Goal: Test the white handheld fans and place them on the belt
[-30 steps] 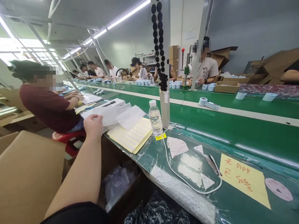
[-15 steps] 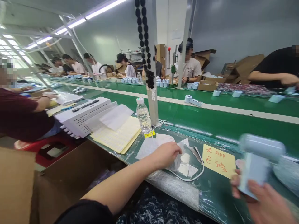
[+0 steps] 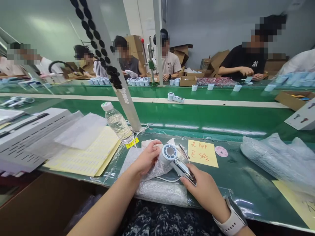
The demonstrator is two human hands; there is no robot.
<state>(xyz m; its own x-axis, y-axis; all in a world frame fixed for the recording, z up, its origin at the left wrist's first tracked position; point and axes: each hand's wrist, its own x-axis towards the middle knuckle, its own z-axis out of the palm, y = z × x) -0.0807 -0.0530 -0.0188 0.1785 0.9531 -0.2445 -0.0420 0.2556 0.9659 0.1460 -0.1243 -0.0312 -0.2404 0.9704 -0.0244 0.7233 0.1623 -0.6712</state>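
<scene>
A light-blue hair dryer [image 3: 169, 152] with a round slotted end is held low over the bench. My right hand [image 3: 203, 186], with a watch on its wrist, is closed around its handle, where a shiny metallic strip shows. At the dryer's left, my left hand [image 3: 149, 157] has its fingers curled on a clear bubble-wrap bag [image 3: 158, 169], close against the dryer's head. The bag's edge lies over or beside the head; I cannot tell which. Beneath runs a white cable [image 3: 169, 179], and a rolled length of bubble wrap [image 3: 162, 193] lies at the bench edge.
A tilted water bottle [image 3: 118, 123] stands by a post [image 3: 123, 101]. Yellow label sheets [image 3: 105, 154] lie left; a handwritten yellow note [image 3: 203, 153], pink round sticker [image 3: 221, 151] and bubble-wrap pile [image 3: 268, 157] lie right. Across the green belt [image 3: 209, 121], several people work.
My right hand has brought the hair dryer from the far right to beside my left hand. The view has turned right. My left hand stays at the plastic wrap.
</scene>
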